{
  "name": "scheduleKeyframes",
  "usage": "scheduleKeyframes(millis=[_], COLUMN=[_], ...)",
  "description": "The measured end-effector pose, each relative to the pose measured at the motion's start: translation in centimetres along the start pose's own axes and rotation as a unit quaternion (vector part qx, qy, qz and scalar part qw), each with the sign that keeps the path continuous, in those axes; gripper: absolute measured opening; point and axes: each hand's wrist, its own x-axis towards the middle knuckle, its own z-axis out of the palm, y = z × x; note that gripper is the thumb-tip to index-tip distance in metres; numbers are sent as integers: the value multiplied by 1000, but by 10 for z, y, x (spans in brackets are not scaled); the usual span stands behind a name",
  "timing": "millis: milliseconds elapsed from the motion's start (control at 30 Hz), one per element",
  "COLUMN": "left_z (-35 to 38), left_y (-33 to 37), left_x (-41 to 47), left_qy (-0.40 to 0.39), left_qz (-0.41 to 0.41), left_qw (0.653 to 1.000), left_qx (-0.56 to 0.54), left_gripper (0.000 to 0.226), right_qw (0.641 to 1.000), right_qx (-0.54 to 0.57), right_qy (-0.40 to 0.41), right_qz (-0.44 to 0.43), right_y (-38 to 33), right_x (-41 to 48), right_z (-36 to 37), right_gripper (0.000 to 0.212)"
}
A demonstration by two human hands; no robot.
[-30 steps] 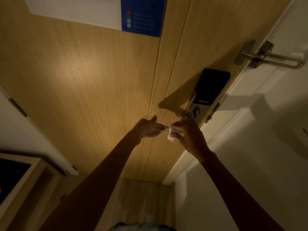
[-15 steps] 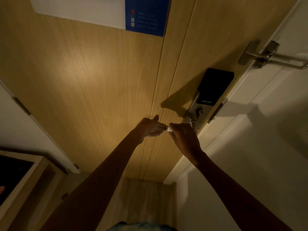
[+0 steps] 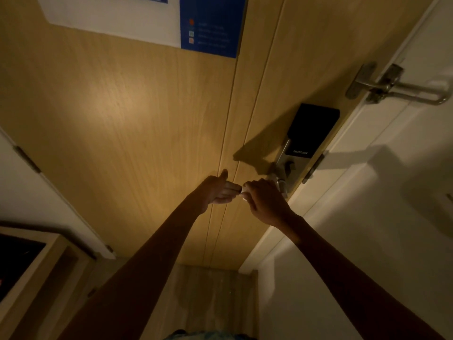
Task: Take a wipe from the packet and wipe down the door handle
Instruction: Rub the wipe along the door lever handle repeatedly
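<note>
A silver lever door handle sticks out from the smart lock on a wooden door. My right hand is wrapped around the lever with a white wipe pressed onto it; only a small edge of the wipe shows at the fingertips. My left hand holds the free tip of the lever between thumb and fingers, touching my right hand's fingertips. Most of the lever is hidden under both hands. No wipe packet is in view.
A metal swing-bar door guard sits on the white frame at the upper right. A blue and white notice hangs on the door above. A wooden cabinet stands at the lower left, a white wall on the right.
My right hand has slid the wipe along the lever toward its tip, closing the gap to my left hand. Less of the wipe shows now. My left hand has stayed on the tip.
</note>
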Motion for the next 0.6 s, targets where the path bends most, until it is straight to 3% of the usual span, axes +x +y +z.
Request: scheduleKeyframes(millis=[133,433,600], left_z=[0,-3,-4], left_y=[1,-2,-7], left_x=[0,-1,-1], left_qy=[-11,-12,-10], left_qz=[-11,-7,-4], left_qw=[1000,1000,1000], left_qx=[4,-2,-29], left_gripper=[69,70,68], right_qw=[999,998,997], right_qx=[-2,-53,-19], right_qy=[-43,29,63], right_qz=[23,22,36], right_y=[17,5,-11], right_x=[-2,-8,-2], right_z=[-3,-2,3], right_gripper=[29,16,13])
